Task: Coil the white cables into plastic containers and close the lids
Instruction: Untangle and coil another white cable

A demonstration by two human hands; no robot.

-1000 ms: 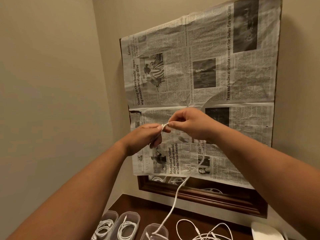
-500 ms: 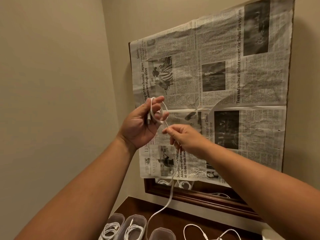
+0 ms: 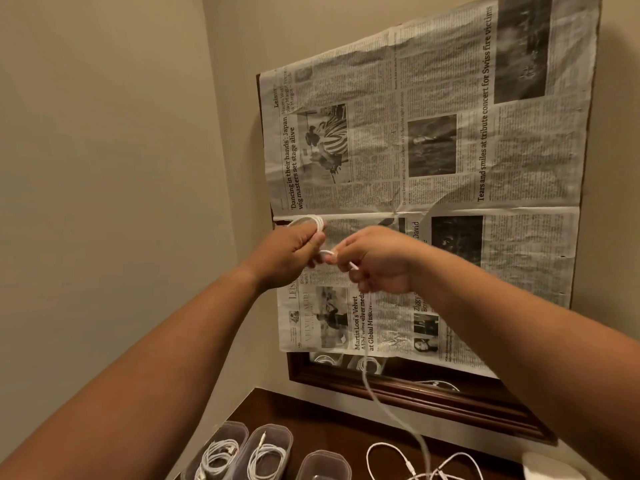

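Observation:
Both hands are raised in front of the newspaper on the wall. My left hand (image 3: pixel 289 254) grips a small coil of white cable (image 3: pixel 309 222), whose loops stick out above the fingers. My right hand (image 3: pixel 375 259) pinches the same cable close beside the left hand. The free length of the cable (image 3: pixel 372 386) hangs from the right hand down to the table. Three clear plastic containers stand at the bottom edge: two hold coiled white cables (image 3: pixel 217 453) (image 3: pixel 268 455), the third (image 3: pixel 323 464) looks empty. No lids are in view.
Loose white cables (image 3: pixel 446 462) lie tangled on the dark wooden table (image 3: pixel 332 424). A white object (image 3: pixel 550 465) sits at the bottom right. A wood-framed mirror (image 3: pixel 415 393), mostly covered by newspaper (image 3: pixel 433 168), hangs on the wall behind. A bare wall stands close on the left.
My left hand has dropped and turned palm down with a thicker coil. My right hand rose and drew close to it, feeding more cable.

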